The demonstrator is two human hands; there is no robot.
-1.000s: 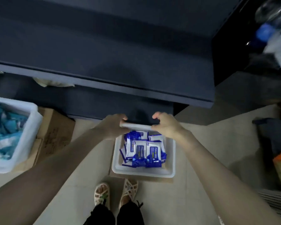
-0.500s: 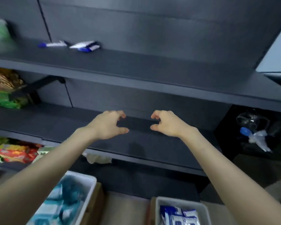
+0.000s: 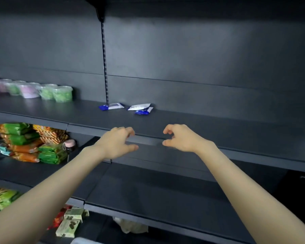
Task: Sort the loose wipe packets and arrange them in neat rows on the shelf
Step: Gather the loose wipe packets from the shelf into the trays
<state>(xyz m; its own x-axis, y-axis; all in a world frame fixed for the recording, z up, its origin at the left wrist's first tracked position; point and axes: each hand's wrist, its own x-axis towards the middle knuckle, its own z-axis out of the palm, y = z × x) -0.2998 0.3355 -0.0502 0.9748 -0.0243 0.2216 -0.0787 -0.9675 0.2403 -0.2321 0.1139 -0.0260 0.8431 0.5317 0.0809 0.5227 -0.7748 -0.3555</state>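
Three blue-and-white wipe packets lie loose near the back of the dark upper shelf (image 3: 209, 125): one packet (image 3: 111, 106) by the slotted upright, a white-faced packet (image 3: 139, 106) and a smaller blue packet (image 3: 143, 111) just right of it. My left hand (image 3: 117, 142) and my right hand (image 3: 180, 138) hover side by side in front of that shelf's front edge, below the packets. Both hands hold nothing, their fingers loosely curled. A gap separates the two hands.
Clear tubs (image 3: 62, 94) with green and purple contents stand in a row at the upper shelf's left. Green and orange snack bags (image 3: 25, 143) pile on the middle shelf's left. More packs (image 3: 70, 222) sit low left. A white bin's rim (image 3: 83, 241) shows at the bottom edge.
My hands let go of the white bin of packets on the floor and rose empty to the upper shelf's edge. My view tilted up from the floor to the shelves.
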